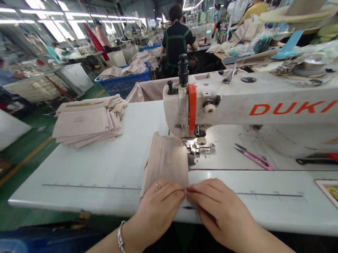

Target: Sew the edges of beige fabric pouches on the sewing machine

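Observation:
A beige fabric piece (167,160) lies on the white sewing table (97,168), its far end under the presser foot (199,145) of a white DUKI sewing machine (273,106). My left hand (158,202), with a ring and a bracelet, pinches the near edge of the fabric. My right hand (218,206) pinches the same edge at its right corner, fingertips meeting those of the left hand.
A stack of beige fabric pieces (86,123) sits at the table's left. Pink thread snips (254,157) lie right of the needle. A blue basket of fabric (126,80) stands behind. A person in black (176,43) works farther back, facing away.

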Demonstrator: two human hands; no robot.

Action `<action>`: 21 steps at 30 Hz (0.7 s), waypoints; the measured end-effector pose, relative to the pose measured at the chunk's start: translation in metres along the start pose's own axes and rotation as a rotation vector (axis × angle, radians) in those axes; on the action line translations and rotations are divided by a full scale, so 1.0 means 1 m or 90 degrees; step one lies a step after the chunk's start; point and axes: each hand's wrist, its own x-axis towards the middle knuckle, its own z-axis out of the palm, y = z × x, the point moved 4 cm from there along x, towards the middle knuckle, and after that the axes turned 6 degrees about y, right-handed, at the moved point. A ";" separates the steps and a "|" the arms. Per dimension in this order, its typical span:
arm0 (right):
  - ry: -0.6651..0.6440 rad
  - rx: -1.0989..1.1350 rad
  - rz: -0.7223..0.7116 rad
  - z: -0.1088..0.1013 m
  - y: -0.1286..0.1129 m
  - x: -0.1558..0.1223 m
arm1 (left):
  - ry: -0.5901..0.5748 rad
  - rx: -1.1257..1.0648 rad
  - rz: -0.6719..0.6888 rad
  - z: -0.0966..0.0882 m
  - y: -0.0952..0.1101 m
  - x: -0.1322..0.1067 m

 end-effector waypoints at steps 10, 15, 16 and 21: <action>-0.066 -0.058 -0.043 -0.003 -0.004 0.011 | -0.138 0.050 0.049 -0.001 -0.006 0.005; -0.086 -0.085 -0.019 -0.004 0.005 0.020 | -0.134 0.078 0.089 0.002 -0.015 0.021; -0.088 -0.089 -0.014 -0.004 0.007 0.022 | -0.135 0.085 0.095 0.002 -0.017 0.024; -0.095 -0.102 -0.011 -0.004 0.016 0.032 | -0.135 0.086 0.105 -0.002 -0.025 0.040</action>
